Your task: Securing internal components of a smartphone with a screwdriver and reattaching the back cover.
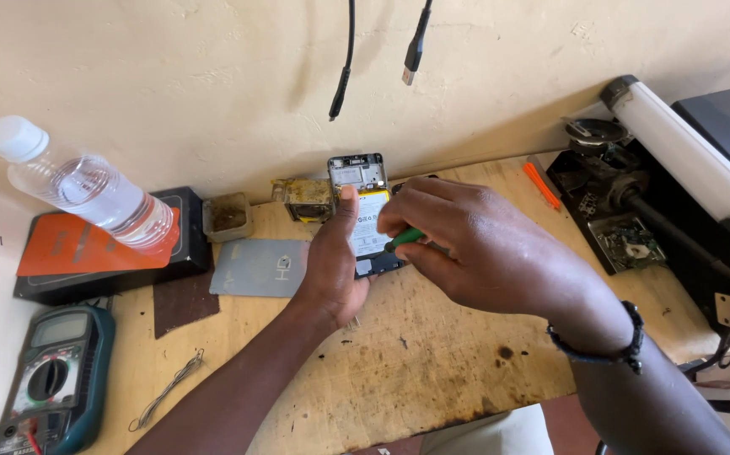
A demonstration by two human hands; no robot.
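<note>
An opened phone (366,195), back cover off and white battery showing, lies on the wooden bench (415,362) near the wall. My left hand (331,261) grips its left edge, thumb lying up along the side. My right hand (475,244) is closed around a small green-handled screwdriver (404,238), whose tip points down onto the lower part of the phone. The lower right of the phone is hidden behind my right hand. A dark beaded bracelet (626,341) circles my right wrist.
A grey phone back cover (260,267) lies left of my left hand. Further left are a clear water bottle (87,187), an orange-and-black box (87,248), a multimeter (53,379) and a solder wire coil (167,389). Two cables (344,67) hang above. A white tube lamp (685,152) and circuit parts sit right.
</note>
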